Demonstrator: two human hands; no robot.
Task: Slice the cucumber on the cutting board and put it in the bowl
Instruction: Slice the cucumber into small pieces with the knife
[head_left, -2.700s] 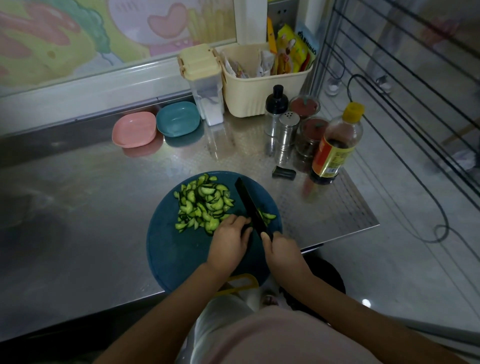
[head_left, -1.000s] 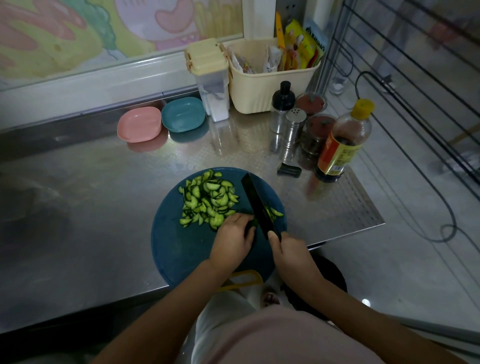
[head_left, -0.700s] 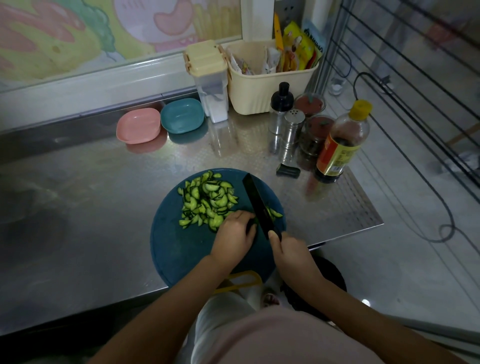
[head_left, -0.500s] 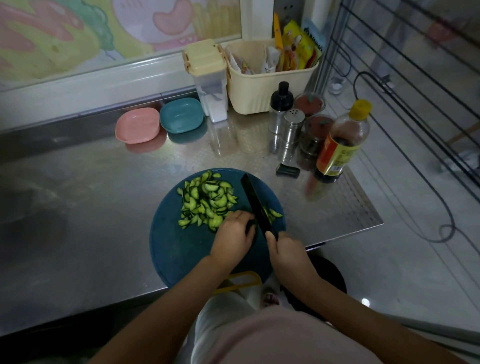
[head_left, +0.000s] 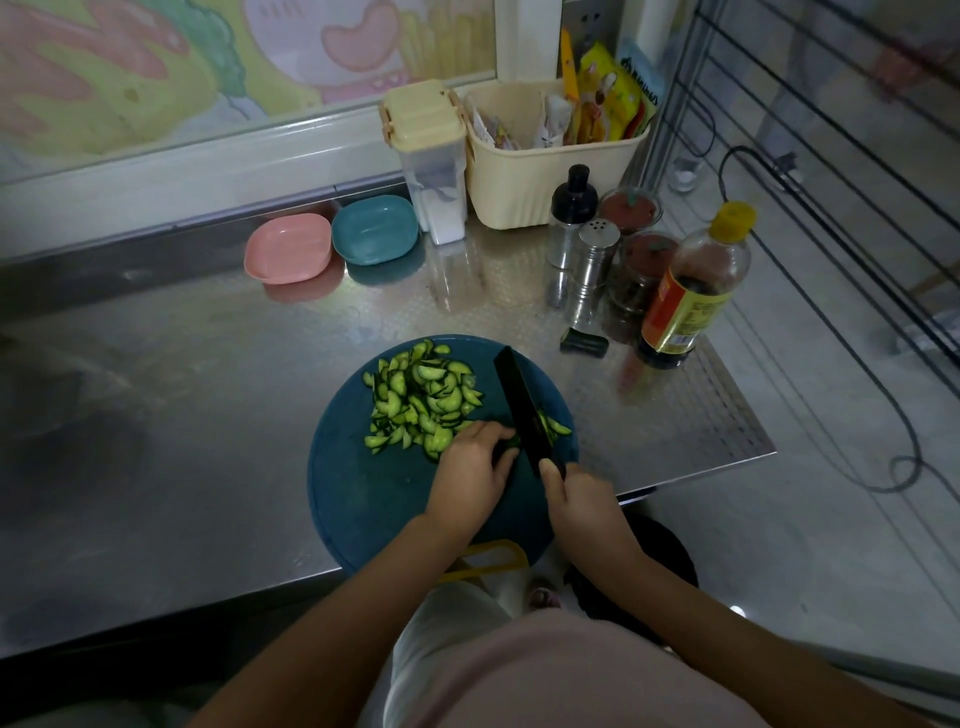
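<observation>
Two grips work on the board (head_left: 358, 499): my left grip (head_left: 470, 480) curls over the cucumber stub (head_left: 512, 442), pinning it; my right grip (head_left: 579, 501) wraps the knife (head_left: 522, 410) handle, blade just beside the stub. Cut slices (head_left: 421, 400) lie heaped left of the blade, a few right of it. A pink bowl (head_left: 288, 248) and a teal bowl (head_left: 375, 230) sit well behind on the counter (head_left: 182, 415).

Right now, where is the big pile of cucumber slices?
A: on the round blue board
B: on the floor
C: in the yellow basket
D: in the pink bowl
A: the cucumber slices lie heaped on the round blue board, just left of the knife blade.
</observation>
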